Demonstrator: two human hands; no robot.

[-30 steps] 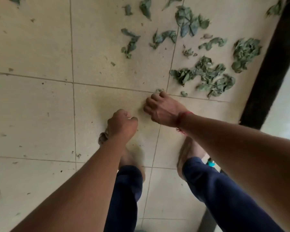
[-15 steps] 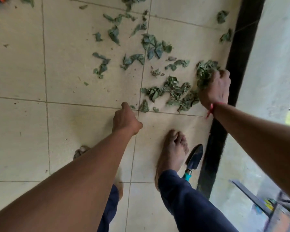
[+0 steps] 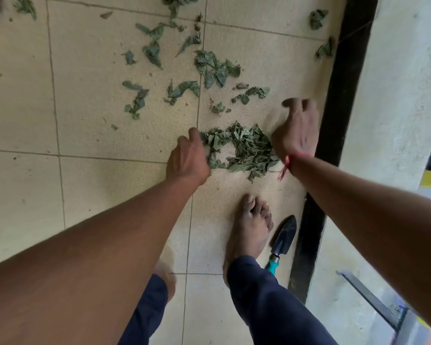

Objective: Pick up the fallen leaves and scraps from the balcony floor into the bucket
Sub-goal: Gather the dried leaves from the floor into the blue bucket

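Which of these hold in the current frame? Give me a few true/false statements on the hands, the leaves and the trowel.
1. A leaf pile lies between the left hand and the right hand. True.
2. A red thread is tied on the left wrist. False: it is on the right wrist.
3. The trowel lies beside the bare foot. True.
4. The right hand holds the trowel. False: neither hand touches it; the right hand is at the pile's right edge.
5. Loose leaves lie scattered beyond the pile. True.
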